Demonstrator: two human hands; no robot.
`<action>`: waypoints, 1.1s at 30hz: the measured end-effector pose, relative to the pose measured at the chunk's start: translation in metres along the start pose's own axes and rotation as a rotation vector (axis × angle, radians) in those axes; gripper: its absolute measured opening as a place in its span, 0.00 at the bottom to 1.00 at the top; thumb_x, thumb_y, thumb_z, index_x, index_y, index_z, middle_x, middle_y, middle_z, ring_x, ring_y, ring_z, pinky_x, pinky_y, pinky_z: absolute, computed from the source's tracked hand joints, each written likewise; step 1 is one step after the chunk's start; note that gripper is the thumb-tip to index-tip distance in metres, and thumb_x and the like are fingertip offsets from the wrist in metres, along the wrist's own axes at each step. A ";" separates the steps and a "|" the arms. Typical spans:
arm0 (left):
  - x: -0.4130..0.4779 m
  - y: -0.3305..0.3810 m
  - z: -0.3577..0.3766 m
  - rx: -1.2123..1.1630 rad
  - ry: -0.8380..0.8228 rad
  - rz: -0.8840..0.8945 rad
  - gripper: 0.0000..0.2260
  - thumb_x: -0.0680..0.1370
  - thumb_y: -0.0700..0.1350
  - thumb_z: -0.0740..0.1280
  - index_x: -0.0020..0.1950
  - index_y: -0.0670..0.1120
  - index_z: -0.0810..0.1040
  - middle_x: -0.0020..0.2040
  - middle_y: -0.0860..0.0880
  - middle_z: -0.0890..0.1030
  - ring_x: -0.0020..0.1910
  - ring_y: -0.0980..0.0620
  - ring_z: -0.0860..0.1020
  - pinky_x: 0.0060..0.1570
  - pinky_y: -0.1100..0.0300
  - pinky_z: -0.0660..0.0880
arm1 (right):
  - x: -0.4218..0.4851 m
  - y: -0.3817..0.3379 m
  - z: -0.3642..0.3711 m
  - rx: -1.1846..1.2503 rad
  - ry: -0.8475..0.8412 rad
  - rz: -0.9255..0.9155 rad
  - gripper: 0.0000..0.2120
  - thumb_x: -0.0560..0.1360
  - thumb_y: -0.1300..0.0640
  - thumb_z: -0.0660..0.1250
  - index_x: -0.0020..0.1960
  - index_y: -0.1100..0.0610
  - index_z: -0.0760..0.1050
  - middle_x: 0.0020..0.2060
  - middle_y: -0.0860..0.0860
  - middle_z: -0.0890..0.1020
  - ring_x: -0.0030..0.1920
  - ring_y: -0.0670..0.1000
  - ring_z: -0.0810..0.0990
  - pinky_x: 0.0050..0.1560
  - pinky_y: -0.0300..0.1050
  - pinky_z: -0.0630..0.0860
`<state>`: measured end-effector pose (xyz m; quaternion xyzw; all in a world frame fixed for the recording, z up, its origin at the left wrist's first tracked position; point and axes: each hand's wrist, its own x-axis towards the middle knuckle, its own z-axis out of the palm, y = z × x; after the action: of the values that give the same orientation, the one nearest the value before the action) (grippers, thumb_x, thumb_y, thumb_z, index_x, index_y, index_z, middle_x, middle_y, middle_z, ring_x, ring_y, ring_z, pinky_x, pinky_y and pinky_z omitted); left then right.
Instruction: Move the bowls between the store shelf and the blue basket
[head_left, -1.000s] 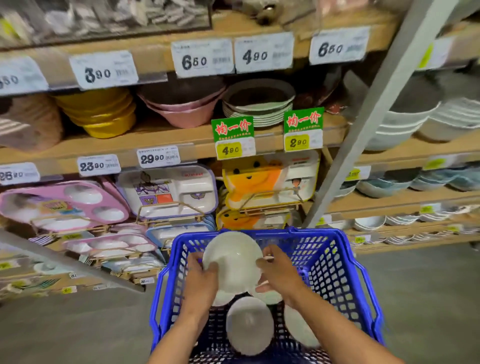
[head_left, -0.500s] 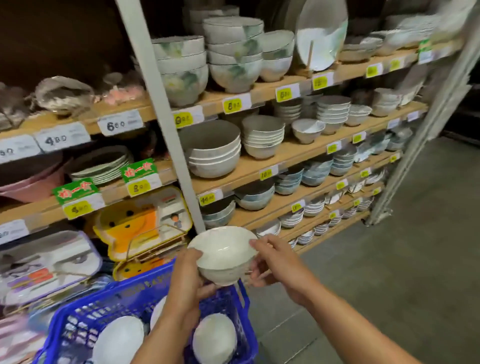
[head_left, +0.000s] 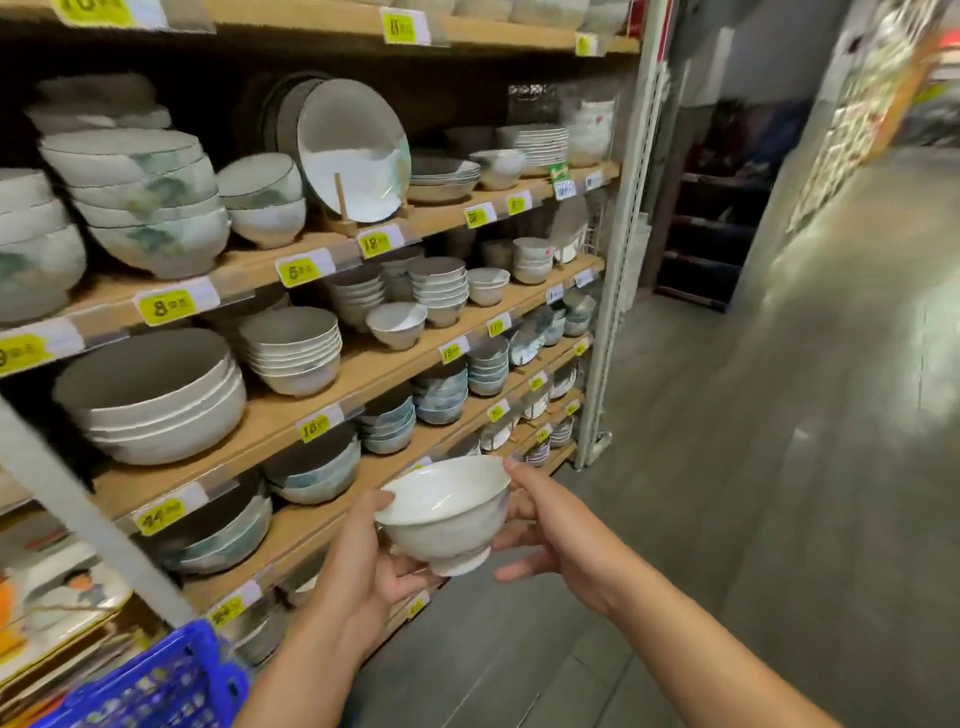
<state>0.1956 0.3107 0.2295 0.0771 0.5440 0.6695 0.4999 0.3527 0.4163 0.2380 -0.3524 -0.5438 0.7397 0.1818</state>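
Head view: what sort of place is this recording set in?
Most likely a shop's tableware aisle: wooden shelves carry stacked bowls, yellow price tags line the shelf edges, and a blue basket sits at lower left. The left hand and right hand hold a white bowl.

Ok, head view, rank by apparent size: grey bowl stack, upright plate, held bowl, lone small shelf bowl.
1. grey bowl stack
2. upright plate and held bowl: these look alike, and the bowl is nearer the camera, so I won't rank them.
3. lone small bowl
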 end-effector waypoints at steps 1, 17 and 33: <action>0.005 0.002 0.009 0.004 -0.020 -0.002 0.11 0.77 0.48 0.59 0.54 0.49 0.78 0.46 0.43 0.86 0.40 0.42 0.85 0.35 0.45 0.82 | 0.004 -0.004 -0.008 0.020 0.003 -0.006 0.19 0.74 0.37 0.62 0.59 0.46 0.77 0.42 0.51 0.84 0.40 0.51 0.81 0.42 0.54 0.82; 0.178 0.093 0.055 -0.143 -0.149 0.212 0.17 0.79 0.49 0.62 0.66 0.45 0.74 0.62 0.45 0.80 0.53 0.49 0.83 0.44 0.54 0.81 | 0.200 -0.087 -0.037 0.200 0.082 -0.042 0.17 0.78 0.43 0.63 0.59 0.53 0.76 0.40 0.60 0.85 0.40 0.57 0.84 0.44 0.47 0.83; 0.354 0.192 0.057 0.091 0.156 0.350 0.10 0.84 0.47 0.54 0.57 0.49 0.75 0.52 0.51 0.80 0.55 0.51 0.79 0.53 0.57 0.77 | 0.420 -0.161 -0.016 -0.216 0.015 -0.064 0.24 0.82 0.41 0.50 0.60 0.57 0.75 0.38 0.56 0.78 0.34 0.50 0.76 0.34 0.43 0.67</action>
<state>-0.0525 0.6319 0.2508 0.1408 0.5892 0.7248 0.3283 0.0576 0.7566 0.2496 -0.3577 -0.6300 0.6679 0.1705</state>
